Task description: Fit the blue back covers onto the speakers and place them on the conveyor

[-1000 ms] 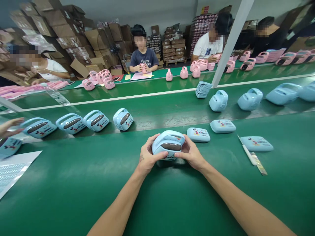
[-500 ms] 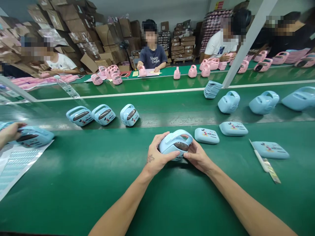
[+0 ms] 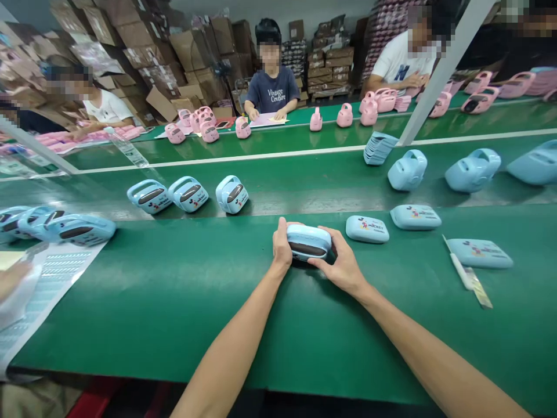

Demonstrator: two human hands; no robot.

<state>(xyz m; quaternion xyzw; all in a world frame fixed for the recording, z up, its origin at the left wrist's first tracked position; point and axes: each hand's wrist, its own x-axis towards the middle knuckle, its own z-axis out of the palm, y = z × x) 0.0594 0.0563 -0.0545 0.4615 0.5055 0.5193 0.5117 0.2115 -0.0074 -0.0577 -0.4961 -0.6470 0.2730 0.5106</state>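
Note:
Between my hands is a light-blue plastic housing [image 3: 308, 234] with a dark oval window, held low over the green table. My left hand [image 3: 282, 249] is closed on its left end. From the right, my right hand [image 3: 343, 264] grips it with fingers behind and thumb at the lower front edge. Its handle cannot be made out now. Just right of my hands lies a light-blue cover [image 3: 368, 229] with a Mickey print, and a second cover [image 3: 415, 217] is behind it. A third printed cover [image 3: 479, 253] has a white-handled tool [image 3: 461, 271] beside it.
Three blue housings with handles [image 3: 188, 194] stand at centre left. Plain blue housings [image 3: 473, 170] and a stack of blue parts [image 3: 378, 148] are at right. A co-worker's blurred hand [image 3: 13, 281] is over a sticker sheet [image 3: 69, 270]. A slanted post [image 3: 444, 75] rises at right.
My hands have turned the housing, so its raised handle no longer shows and its window faces me. The co-worker's hand at left has left the housing there. The view has shifted slightly.

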